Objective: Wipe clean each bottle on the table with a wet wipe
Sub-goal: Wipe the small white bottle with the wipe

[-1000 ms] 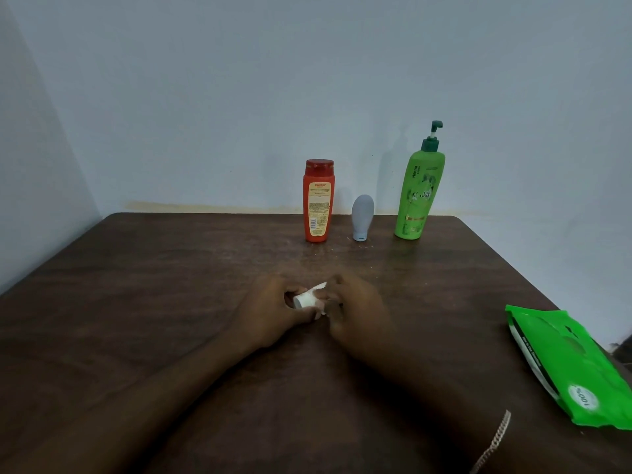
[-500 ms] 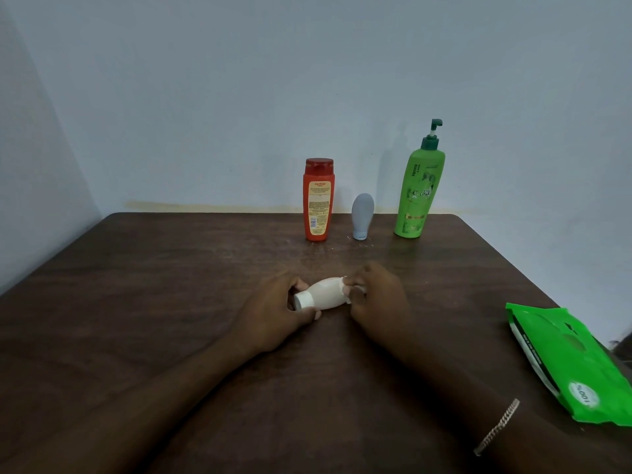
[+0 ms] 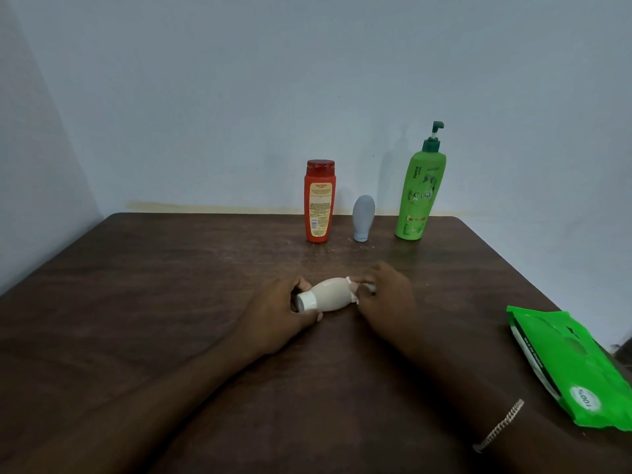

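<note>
**Small white bottle mid-wipe: where this could slip**

Plain pale wall, dark wood tabletop [image 3: 143, 302], nothing fancy. Along the back edge we've got an orange bottle [image 3: 319, 201], a little grey bottle [image 3: 363, 217] standing on its cap, and a green pump bottle [image 3: 420, 195], all upright and well apart from our hands. The green wipe pack [image 3: 567, 364] lies at the right edge.

The small white bottle [image 3: 330, 295] is on its side near the middle of the tabletop, cap pointing left. Our left hand [image 3: 278, 314] has its grip closed around the cap end. Our right hand [image 3: 386, 297] is pinched shut at the base end on a scrap of white, most likely the wet wipe [image 3: 354, 290], though only a sliver shows.

What could go wrong, we reckon:
- The bottle is round and probably slick once damp, so it could roll or squirt out of the left grip if we push hard.
- Holding by the cap means the cap could twist loose.
- The wipe is bunched small, so patches may get missed.
- Reaching for the back row later, a sleeve-level forearm could topple the tall pump bottle.
</note>
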`<state>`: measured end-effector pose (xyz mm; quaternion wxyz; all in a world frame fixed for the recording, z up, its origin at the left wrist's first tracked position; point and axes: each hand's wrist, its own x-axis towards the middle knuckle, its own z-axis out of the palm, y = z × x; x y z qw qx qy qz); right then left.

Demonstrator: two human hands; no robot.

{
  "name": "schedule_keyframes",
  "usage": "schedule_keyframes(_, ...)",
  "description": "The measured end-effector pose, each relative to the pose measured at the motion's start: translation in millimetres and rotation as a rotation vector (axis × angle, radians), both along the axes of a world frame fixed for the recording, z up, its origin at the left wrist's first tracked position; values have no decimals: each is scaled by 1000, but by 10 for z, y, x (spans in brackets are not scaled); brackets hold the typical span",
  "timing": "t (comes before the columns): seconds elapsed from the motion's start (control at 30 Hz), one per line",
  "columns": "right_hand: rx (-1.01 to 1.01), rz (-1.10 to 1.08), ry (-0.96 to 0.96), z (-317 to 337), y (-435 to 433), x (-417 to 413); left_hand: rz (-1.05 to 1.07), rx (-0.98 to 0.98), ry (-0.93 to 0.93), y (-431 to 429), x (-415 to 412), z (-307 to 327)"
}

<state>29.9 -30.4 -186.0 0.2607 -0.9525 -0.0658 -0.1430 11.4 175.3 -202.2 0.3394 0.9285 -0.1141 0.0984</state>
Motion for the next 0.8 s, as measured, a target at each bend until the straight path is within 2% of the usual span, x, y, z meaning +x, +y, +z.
schedule_keyframes(0.13, -155, 220, 18, 147, 316, -215, 3, -17, 8, -28, -15, 19)
schedule_keyframes(0.33, -114, 395, -32, 72, 428, -330, 2, -31, 28, -26, -2, 35)
schedule_keyframes(0.6, -70, 46, -9, 71, 21, 29, -30, -23, -46, -13, -21, 8)
schedule_keyframes(0.8, -90, 38, -52, 42, 122, -14, -80, 84, -171, -34, -59, 7)
